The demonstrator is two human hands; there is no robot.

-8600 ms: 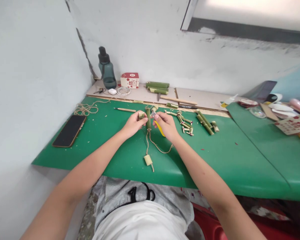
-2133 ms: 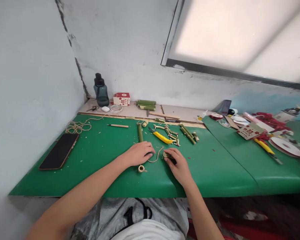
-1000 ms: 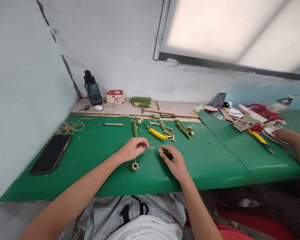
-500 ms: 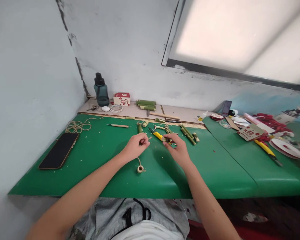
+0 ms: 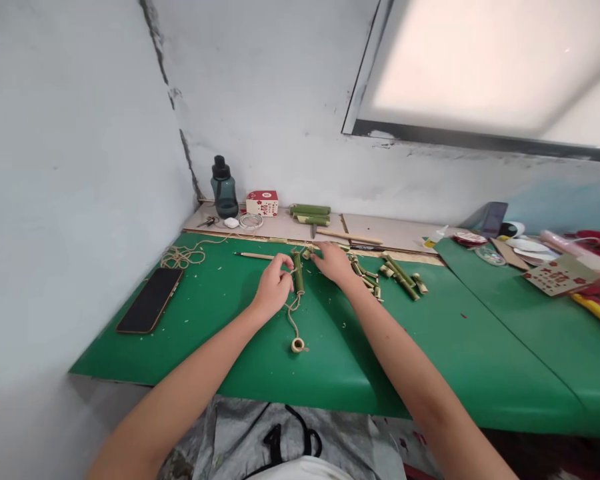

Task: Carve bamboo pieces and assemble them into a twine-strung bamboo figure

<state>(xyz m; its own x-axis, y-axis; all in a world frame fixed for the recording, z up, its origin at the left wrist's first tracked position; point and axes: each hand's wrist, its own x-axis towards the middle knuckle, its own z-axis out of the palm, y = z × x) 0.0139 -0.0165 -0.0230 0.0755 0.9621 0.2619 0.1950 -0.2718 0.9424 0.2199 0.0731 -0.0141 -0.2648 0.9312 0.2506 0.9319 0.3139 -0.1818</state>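
My left hand (image 5: 276, 283) is closed in a pinch on a thin length of twine (image 5: 294, 271), beside an upright-lying green bamboo tube (image 5: 299, 272). From the tube's near end, twine runs down to a small pale bamboo ring (image 5: 297, 345) on the table. My right hand (image 5: 334, 263) reaches over the table with fingers stretched out, thumb and forefinger apart at a short bamboo piece (image 5: 307, 253); whether they touch it is unclear. Cut bamboo bits (image 5: 367, 275) lie just right of this hand.
Longer bamboo pieces (image 5: 401, 276) lie further right. A pencil-like tool (image 5: 254, 255), a phone (image 5: 151, 301) and a twine heap (image 5: 183, 256) lie left. Along the back stand a bottle (image 5: 225, 193), a box (image 5: 263, 204), bamboo lengths (image 5: 310, 212) and a hammer (image 5: 347, 236).
My right hand has let go of a bamboo piece and moved left and away from me to the short bamboo piece. My left hand has shifted slightly, uncovering the tube. The view has turned left.
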